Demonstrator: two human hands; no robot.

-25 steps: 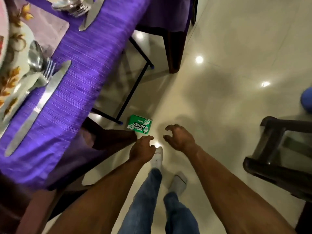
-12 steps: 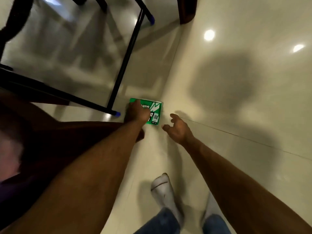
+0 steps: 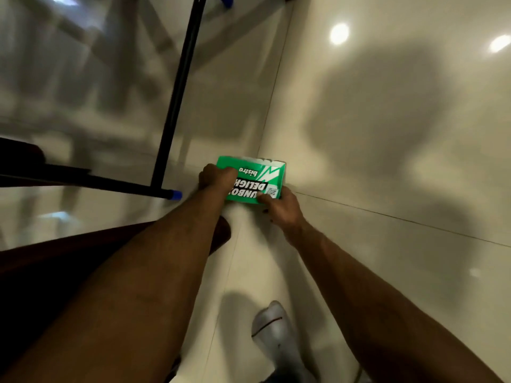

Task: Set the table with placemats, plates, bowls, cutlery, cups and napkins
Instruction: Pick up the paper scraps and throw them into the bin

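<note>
The green box (image 3: 250, 179) carries all the readable print, and it reads upside down from the head view. "bistro" stands in small white letters just beyond the left hand (image 3: 217, 176). Below it, on a black band, big white letters give "UNBO" and "DELIGH"; the left hand covers the end of each word. A QR code sits at the corner by the right hand (image 3: 279, 208), too small to read.

Glossy cream tiled floor (image 3: 387, 244), thin grout lines crossing near centre. Black metal frame leg (image 3: 177, 95) with blue plastic foot cap (image 3: 174, 194), at 10 o'clock. Two round ceiling-light reflections (image 3: 339, 34), at 1 o'clock. Broad soft shadows over the tiles.
</note>
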